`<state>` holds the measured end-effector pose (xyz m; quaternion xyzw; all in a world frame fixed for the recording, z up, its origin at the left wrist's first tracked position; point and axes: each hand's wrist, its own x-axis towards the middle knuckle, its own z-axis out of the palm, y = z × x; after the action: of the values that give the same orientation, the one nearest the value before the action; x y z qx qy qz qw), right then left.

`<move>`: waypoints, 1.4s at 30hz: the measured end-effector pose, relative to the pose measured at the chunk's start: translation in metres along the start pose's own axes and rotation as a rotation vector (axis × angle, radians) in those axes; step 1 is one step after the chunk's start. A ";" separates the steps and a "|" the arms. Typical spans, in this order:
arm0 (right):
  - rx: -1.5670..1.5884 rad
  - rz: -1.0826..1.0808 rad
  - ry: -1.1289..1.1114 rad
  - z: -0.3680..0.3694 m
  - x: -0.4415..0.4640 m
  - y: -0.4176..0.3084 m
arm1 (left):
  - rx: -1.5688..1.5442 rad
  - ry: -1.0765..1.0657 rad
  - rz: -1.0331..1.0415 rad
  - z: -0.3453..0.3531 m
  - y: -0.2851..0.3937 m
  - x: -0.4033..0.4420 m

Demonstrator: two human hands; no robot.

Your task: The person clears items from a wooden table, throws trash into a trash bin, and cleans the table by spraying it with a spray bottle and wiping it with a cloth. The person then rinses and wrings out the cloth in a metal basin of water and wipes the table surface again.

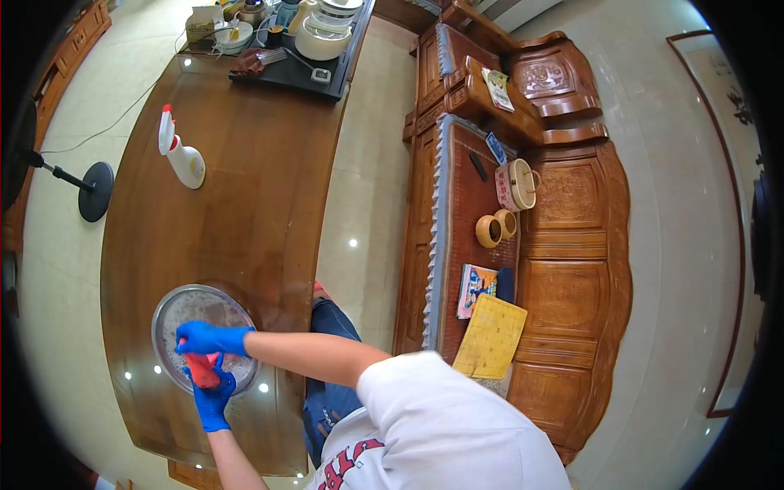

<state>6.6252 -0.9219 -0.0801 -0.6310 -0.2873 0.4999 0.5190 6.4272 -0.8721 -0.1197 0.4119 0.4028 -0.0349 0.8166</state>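
Both my hands wear blue gloves and are over a round metal basin point(161, 314) of sudsy, greyish water on the wooden table. My right hand point(211, 336) is closed around the upper end of a bunched red cloth point(202, 371). Just below it in the view, my left hand point(214, 400) grips the cloth's other end. The cloth looks squeezed and twisted between them. Part of it is hidden by the gloved fingers. Farther along the table stands a white spray bottle point(191, 167) with a red and white trigger head.
A black tray point(331, 88) with a glass kettle point(322, 39) and teaware stands at the table's far end. A fan base point(96, 192) is on the floor at left. On the carved wooden sofa point(559, 302) lie a yellow board point(490, 336), books, round bowls and a basket point(516, 185).
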 end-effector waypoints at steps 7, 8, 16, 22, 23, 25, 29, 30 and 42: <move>0.478 0.165 -0.156 0.011 0.015 0.095 | -1.042 -0.296 -0.358 0.004 0.020 0.000; 0.583 0.111 -0.150 0.012 0.008 0.101 | -1.064 -0.343 -0.336 0.016 0.023 -0.001; 1.315 0.394 -0.151 0.024 -0.030 0.067 | -1.359 -0.269 0.083 0.087 0.034 0.006; 1.401 0.604 0.111 0.035 -0.022 0.082 | -1.852 -0.477 0.102 0.105 0.043 -0.012; 1.342 0.513 0.175 0.037 -0.030 0.062 | -1.938 -0.512 0.015 0.098 0.042 -0.014; 1.286 0.560 0.077 0.032 -0.015 0.046 | -2.008 -0.516 -0.114 0.089 0.047 -0.019; 0.592 -0.027 -0.165 0.032 0.020 0.072 | -1.742 -0.553 -0.215 0.068 0.047 -0.022; 0.012 -0.571 -0.202 0.031 0.025 0.076 | -1.742 -0.558 -0.209 0.065 0.045 -0.021; -0.596 0.104 -0.226 0.045 0.030 0.037 | -0.209 -0.247 -0.118 0.027 0.011 0.005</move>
<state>6.5876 -0.8902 -0.1231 -0.7094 -0.4443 0.4867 0.2499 6.4522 -0.8824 -0.1069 0.2932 0.3242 -0.0910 0.8948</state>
